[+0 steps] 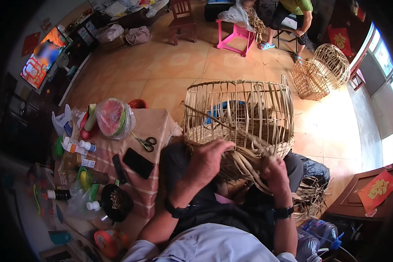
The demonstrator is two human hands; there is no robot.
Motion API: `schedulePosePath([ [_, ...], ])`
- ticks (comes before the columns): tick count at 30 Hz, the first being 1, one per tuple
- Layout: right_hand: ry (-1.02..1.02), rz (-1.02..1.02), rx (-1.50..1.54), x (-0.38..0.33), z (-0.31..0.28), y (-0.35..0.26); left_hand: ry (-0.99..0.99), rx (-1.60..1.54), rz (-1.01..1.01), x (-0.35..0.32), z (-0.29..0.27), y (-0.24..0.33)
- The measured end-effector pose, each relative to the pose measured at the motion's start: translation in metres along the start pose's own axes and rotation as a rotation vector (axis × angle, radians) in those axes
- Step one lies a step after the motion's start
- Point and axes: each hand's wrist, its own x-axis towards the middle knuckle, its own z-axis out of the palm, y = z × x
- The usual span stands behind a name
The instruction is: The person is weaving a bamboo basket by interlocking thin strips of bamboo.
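Observation:
A half-woven basket (239, 89) lies across my knees, with tall open stakes and a densely plaited part nearest me. Dried leaf strips (244, 165) bunch and hang over its near side. At the left of this bunch, my left hand (205, 162) is closed in a pinch, its fingertips against the weave; what lies between them is hidden. To the right, my right hand (276, 174) grips dried leaf strips close to the basket's near edge. One long thin strip (209, 117) slants up and left from near that hand across the stakes.
At my left a cloth-covered table (155, 120) carries scissors (148, 143), a black phone (138, 163), bagged watermelon (111, 118) and bottles. Loose leaf strips (311, 198) heap by my right knee. Ahead are a pink stool (236, 39), two baskets (310, 81) and another person (294, 17).

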Motion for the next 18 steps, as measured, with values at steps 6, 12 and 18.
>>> schedulePosePath([
  [6, 0.049, 0.221, -0.731, -0.003, 0.004, 0.005, -0.022, 0.134, -0.026, 0.003, 0.037, -0.015],
  [12, 0.153, -0.234, 0.216, -0.034, -0.055, -0.007, 0.037, 0.063, 0.085, 0.004, 0.045, -0.028],
  [18, 0.362, -0.561, 0.529, -0.07, -0.12, -0.044, -0.041, -0.066, -0.019, 0.006, 0.042, -0.033],
])
